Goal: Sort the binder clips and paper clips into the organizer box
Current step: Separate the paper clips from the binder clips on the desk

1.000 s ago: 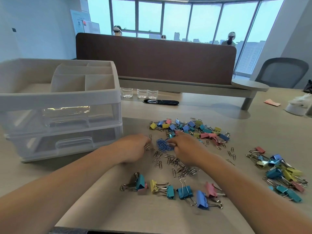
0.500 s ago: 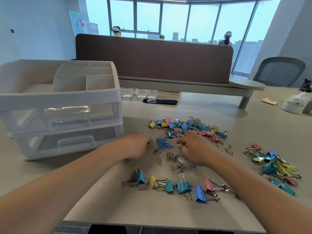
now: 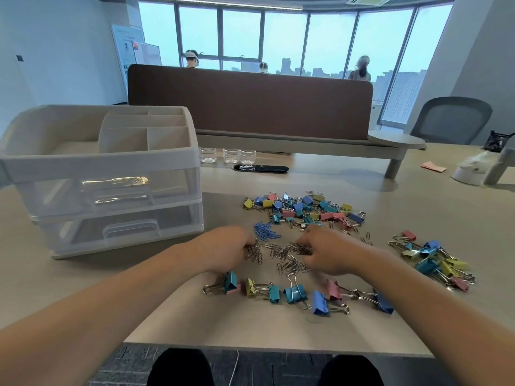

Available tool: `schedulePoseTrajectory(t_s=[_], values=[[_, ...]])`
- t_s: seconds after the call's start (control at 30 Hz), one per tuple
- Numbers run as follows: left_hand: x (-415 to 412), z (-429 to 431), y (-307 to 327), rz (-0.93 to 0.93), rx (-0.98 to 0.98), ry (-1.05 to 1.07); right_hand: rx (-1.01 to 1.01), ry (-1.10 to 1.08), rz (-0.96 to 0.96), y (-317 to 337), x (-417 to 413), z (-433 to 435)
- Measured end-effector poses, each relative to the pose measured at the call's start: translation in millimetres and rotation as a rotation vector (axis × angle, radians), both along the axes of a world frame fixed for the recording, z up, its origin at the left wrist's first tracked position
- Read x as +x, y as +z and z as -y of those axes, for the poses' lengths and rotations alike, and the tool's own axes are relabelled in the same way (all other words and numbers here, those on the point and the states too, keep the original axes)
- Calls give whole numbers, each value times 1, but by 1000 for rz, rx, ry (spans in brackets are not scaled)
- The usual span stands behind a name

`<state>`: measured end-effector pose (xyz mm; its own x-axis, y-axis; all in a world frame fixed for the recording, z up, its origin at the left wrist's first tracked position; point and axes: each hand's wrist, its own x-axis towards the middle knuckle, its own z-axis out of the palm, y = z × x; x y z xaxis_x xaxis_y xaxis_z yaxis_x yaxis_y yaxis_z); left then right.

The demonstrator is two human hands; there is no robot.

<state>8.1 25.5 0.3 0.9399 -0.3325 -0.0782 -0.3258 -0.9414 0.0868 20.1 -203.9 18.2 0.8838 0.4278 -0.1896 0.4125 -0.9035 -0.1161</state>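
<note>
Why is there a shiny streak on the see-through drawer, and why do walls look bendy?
Head view: the streak on the organizer box is glare, probably light from the windows bouncing off clear plastic; the wide-angle lens bends lines near the edges; the binder clips at far right look blurred.

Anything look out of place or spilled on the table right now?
Nothing stands out. The organizer box stands upright, drawers closed; binder clips lie in loose heaps, and the left hand and right hand grip silver paper clips.
</note>
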Motion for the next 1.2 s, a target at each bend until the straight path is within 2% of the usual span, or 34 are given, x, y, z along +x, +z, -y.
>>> schedulePoseTrajectory(t_s=[0.47, 0.77, 1.2], values=[[-4, 5, 13, 62, -133, -72, 131, 60, 91, -1, 1, -12], [9, 0, 18, -50, 61, -39, -39, 59, -55, 5, 11, 5], [7, 6, 16, -60, 7, -83, 148, 43, 24, -4, 1, -16]])
